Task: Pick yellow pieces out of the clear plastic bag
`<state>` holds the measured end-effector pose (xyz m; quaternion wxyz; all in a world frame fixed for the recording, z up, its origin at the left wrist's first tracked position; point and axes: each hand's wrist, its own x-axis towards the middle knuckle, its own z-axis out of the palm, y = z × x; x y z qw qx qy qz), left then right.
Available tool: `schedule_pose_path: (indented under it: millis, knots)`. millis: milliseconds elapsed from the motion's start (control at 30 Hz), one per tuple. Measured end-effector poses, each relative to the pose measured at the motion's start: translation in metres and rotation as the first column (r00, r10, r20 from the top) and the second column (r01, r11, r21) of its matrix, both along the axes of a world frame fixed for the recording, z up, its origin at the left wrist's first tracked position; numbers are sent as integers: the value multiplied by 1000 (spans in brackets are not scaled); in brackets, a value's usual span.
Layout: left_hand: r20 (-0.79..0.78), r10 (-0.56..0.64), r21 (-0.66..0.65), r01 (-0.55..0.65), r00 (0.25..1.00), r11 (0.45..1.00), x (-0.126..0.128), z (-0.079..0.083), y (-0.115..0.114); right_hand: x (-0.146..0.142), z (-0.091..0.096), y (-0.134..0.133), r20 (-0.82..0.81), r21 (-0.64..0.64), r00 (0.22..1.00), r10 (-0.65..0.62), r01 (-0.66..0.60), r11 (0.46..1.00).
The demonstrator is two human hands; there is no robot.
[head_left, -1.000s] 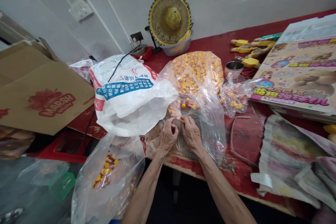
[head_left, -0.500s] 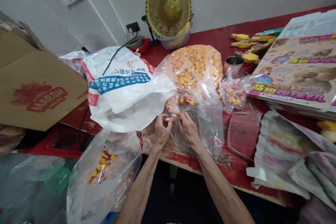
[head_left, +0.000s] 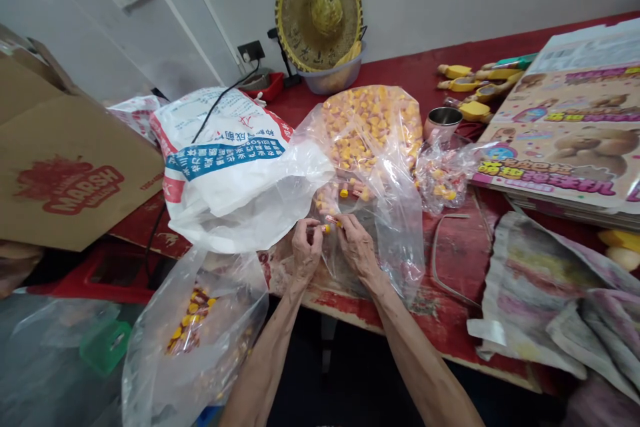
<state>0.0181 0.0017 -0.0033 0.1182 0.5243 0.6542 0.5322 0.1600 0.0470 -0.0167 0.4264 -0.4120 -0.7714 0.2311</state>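
My left hand (head_left: 306,245) and my right hand (head_left: 356,245) meet at the near edge of the red table (head_left: 450,307). Both pinch one small yellow and pink piece (head_left: 327,226) between their fingertips. Right behind them lies a clear plastic bag (head_left: 373,140) full of yellow and pink pieces, its mouth open toward me. A second clear bag (head_left: 195,327) with several such pieces hangs below the table edge at my left.
A white printed sack (head_left: 235,167) lies left of the hands, a brown carton (head_left: 65,173) beyond it. A straw hat (head_left: 320,10) leans on the wall over a bowl. A metal cup (head_left: 443,123), printed sheets (head_left: 565,140) and crumpled wrappers (head_left: 550,307) fill the right.
The view has shifted slightly; my hands stay together at the bag's mouth. The small piece now shows more clearly between the fingertips.
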Motion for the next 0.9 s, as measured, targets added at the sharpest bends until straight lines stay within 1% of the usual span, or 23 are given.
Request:
schedule_pose_path:
  millis: [67, 100, 200, 267, 333, 400, 433, 533, 567, 700, 733, 767, 833, 867, 900]
  knots:
    - [43, 51, -25, -50, 998, 998, -1, 1, -1, 0, -1, 1, 5, 19, 999, -54, 54, 998]
    - [43, 58, -36, -56, 997, 998, -1, 2, -1, 1, -1, 1, 35, 30, 997, -68, 67, 997]
    - [-21, 17, -42, -18, 1000, 999, -1, 3, -1, 1, -1, 1, 147, 36, 989, -25, 20, 999]
    - [-14, 3, -40, -4, 1000, 999, -1, 3, 0, 1, 0, 2, 108, 9, 994, 14, -15, 1000]
    - [60, 26, -40, -23, 998, 999, -2, 3, -1, 1, 3, 1, -6, -24, 1000, 31, -31, 999]
    - [107, 41, -50, -36, 993, 998, -3, 4, -1, 1, 5, 1, -72, -44, 996, 44, -47, 998]
    - [95, 29, -57, -24, 995, 998, -3, 4, -2, 0, 5, 1, -68, -49, 996, 51, -55, 997]
    - [-21, -34, -71, 32, 999, 997, -5, 4, -1, -1, 4, 1, 2, -47, 998, 57, -57, 997]
    - [-45, -34, -63, 31, 998, 998, -5, 4, -1, -1, 3, 1, 12, -42, 999, 48, -48, 998]
    - [-24, 94, 4, -94, 995, 996, -4, 1, -1, -1, -2, 3, -50, -20, 998, -49, 48, 999]
    - [-28, 90, 10, -90, 996, 996, -3, 1, -1, -1, -3, 3, -52, -21, 997, -56, 55, 998]
    - [-45, 60, 11, -59, 997, 998, -3, 0, 0, -1, -3, 3, -38, -24, 998, -45, 44, 999]
    - [-95, -31, 8, 32, 995, 999, -2, 0, 1, -2, -2, 2, 0, -43, 1000, 9, -9, 999]
    - [-109, -56, 7, 57, 993, 998, -2, 0, 1, -2, -1, 1, 4, -57, 999, 34, -33, 998]
    - [-102, -52, 8, 53, 993, 999, -2, -1, 1, -2, 0, 1, -9, -67, 999, 42, -42, 997]
